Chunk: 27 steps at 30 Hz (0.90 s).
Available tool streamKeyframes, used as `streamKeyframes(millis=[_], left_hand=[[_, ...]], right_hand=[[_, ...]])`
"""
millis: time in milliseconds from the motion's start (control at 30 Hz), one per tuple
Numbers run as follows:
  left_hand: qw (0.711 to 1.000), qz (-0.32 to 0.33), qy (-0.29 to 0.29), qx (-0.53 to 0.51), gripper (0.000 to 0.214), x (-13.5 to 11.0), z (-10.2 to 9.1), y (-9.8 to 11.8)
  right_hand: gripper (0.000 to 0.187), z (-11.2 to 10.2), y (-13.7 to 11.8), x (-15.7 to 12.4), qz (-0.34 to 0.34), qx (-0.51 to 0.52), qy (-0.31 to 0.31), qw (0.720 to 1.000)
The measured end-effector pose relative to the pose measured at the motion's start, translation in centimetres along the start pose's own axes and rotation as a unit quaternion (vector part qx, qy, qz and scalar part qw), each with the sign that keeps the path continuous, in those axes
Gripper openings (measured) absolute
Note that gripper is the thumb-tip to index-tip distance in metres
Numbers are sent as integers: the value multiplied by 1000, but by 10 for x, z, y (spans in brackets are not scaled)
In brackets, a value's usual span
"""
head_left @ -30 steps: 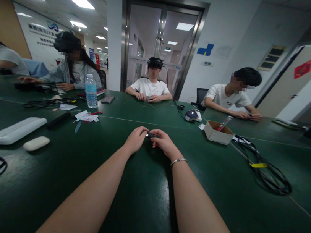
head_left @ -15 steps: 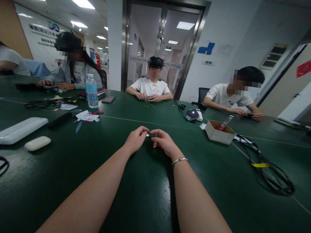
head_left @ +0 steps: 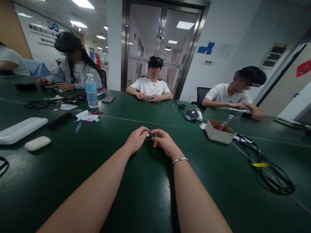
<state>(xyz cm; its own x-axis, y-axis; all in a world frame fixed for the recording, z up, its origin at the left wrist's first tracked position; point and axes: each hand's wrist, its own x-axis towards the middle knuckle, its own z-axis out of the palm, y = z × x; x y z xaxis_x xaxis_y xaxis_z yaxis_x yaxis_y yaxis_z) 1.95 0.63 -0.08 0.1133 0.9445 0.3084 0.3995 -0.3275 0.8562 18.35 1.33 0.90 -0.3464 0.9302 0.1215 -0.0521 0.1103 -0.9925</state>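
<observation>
My left hand (head_left: pixel 136 140) and my right hand (head_left: pixel 165 142) meet over the middle of the green table (head_left: pixel 145 192). Between their fingertips is a small dark object with a shiny metallic part (head_left: pixel 149 135), gripped from both sides. Its kind is too small to make out, and the fingers cover its ends. Thumb and fingers are closed on it in both hands. A silver bracelet (head_left: pixel 180 161) circles my right wrist.
To the left lie a white power bank (head_left: pixel 17 130), a white oval case (head_left: pixel 37 143), a black bar (head_left: pixel 60 121) and papers (head_left: pixel 87 116). A water bottle (head_left: pixel 92 91) stands behind. Rightward are a small box (head_left: pixel 219 132) and coiled black cable (head_left: pixel 273 175). Several people sit around the table.
My hands stay nearly still; the small object's metallic part looks slightly different between my fingers. Across the table at right, a person's hand has shifted over the dark thing there.
</observation>
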Motion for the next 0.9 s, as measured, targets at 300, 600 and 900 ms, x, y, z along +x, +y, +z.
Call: streamKeyframes(millis=[300,600,900], left_hand=[[1000,-5,-1,-20,24,2,1,-4],[998,35,38,-38,23,2,1,-4],[998,0,-24,-64,33,-4,8,1]], right_hand=[[27,0,1,0,0,1,1,1000],[27,5,1,3,3,-87,6,996],[25,26,-2,-5,16,-72,29,997]])
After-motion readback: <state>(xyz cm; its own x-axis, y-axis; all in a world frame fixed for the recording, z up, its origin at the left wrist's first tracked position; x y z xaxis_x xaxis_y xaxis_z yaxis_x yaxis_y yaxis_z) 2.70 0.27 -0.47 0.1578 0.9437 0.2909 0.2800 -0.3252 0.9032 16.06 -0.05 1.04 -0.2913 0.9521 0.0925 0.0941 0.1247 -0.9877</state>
